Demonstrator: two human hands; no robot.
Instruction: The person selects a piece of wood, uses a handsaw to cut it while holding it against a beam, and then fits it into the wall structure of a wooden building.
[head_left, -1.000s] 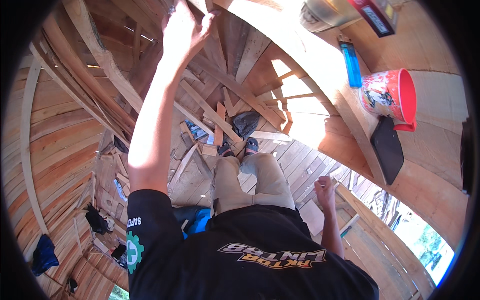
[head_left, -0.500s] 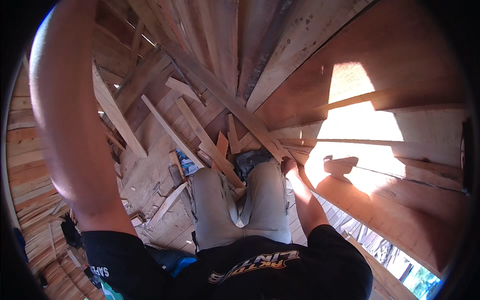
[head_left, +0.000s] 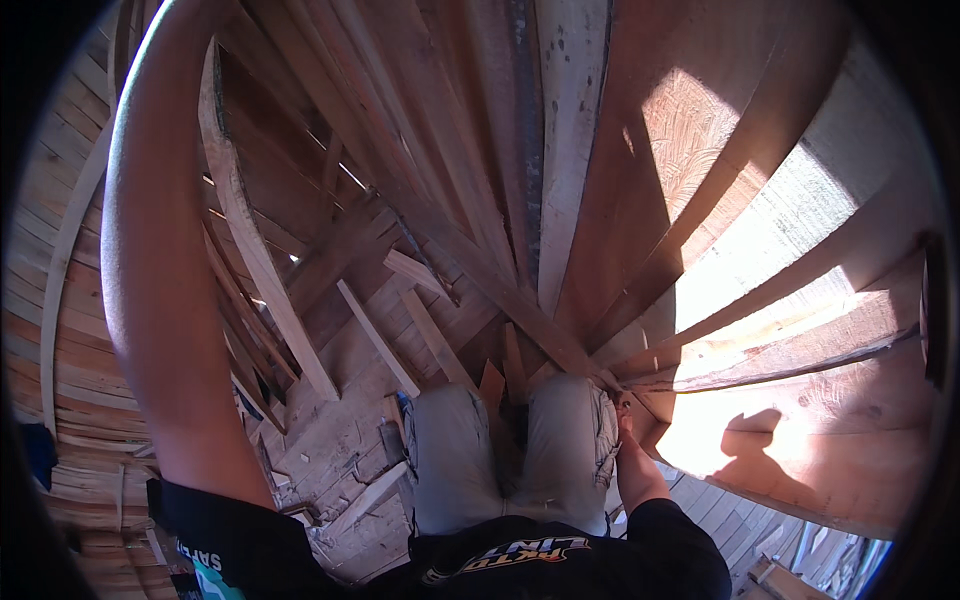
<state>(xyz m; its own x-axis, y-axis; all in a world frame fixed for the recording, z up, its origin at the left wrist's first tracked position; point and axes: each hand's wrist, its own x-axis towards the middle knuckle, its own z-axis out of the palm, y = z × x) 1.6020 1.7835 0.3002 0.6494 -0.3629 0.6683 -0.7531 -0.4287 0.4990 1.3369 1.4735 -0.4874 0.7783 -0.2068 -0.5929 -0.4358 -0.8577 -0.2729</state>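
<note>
My left arm (head_left: 155,270) reaches up past the top edge, so its hand is out of sight. Down beside my right knee is my right hand (head_left: 627,412), its fingers curled in. It lies close to the lower end of a long wooden beam (head_left: 490,275) that slants up to the left. What the fingers hold, if anything, is too small and dark to make out. Both knees, in light trousers (head_left: 450,455), are bent in front of me.
Curved planks with ribs (head_left: 800,230) rise on the right, partly sunlit. Upright boards (head_left: 570,130) stand ahead. Loose timber pieces (head_left: 378,338) and a tall plank (head_left: 262,235) lean at centre left. Scraps litter the wooden floor (head_left: 345,440). A planked wall (head_left: 90,370) curves along the left.
The view has tilted up, so the planks and knees sit lower in the picture. My right hand stays near the beam's lower end; my left arm is still raised.
</note>
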